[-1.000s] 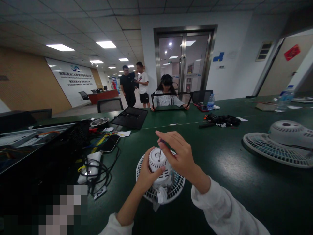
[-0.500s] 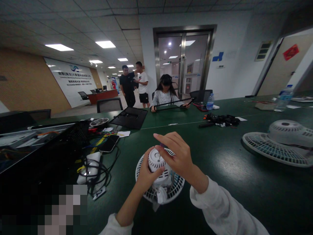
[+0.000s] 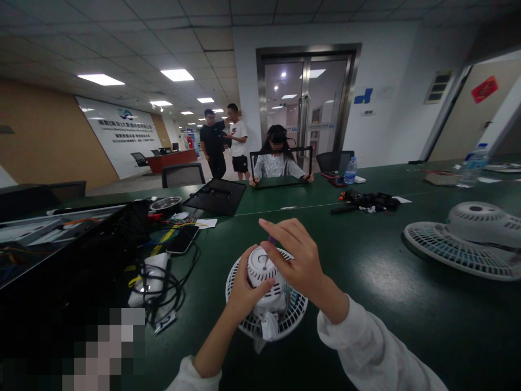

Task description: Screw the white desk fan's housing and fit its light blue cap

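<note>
Your left hand (image 3: 242, 290) grips the white motor housing (image 3: 256, 267), which sits in place above its fan grille (image 3: 302, 305) on the bench (image 3: 366, 244), while your right hand (image 3: 299, 258) holds the screwdriver (image 3: 266, 262) against its top, so the screw work looks unfinished.

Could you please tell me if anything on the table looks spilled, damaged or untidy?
I see no spill or clear damage. What looks untidy is left of the electric fan: a black cable lies in loose, tangled loops beside a white object, rather than neatly coiled. The fan itself is held by the left hand.
</note>
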`<act>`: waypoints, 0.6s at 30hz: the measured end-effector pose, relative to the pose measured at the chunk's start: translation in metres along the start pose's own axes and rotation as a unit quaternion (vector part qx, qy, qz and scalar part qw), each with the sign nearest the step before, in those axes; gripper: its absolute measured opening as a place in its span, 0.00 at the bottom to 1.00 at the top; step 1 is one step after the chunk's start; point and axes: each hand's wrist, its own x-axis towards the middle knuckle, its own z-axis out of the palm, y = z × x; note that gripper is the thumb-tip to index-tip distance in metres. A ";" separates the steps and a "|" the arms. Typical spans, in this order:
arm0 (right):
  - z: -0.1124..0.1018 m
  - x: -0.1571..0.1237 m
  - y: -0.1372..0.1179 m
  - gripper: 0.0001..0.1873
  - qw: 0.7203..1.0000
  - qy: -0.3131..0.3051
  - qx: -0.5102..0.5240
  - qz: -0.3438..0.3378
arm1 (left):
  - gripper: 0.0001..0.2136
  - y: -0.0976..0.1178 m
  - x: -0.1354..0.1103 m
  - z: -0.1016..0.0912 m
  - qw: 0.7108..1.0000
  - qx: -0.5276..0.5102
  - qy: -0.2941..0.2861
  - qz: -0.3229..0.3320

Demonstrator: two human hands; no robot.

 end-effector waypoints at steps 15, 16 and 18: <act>-0.002 0.000 -0.001 0.19 1.000 -0.013 0.018 0.020 | 0.34 0.000 0.000 0.000 1.000 0.000 0.001 0.001; -0.002 0.000 -0.001 0.21 0.999 -0.020 0.027 0.021 | 0.34 0.000 0.000 0.000 1.000 -0.001 0.002 0.001; -0.002 0.000 0.000 0.22 0.999 -0.026 0.040 0.019 | 0.34 0.001 0.000 0.000 1.000 0.000 0.004 0.002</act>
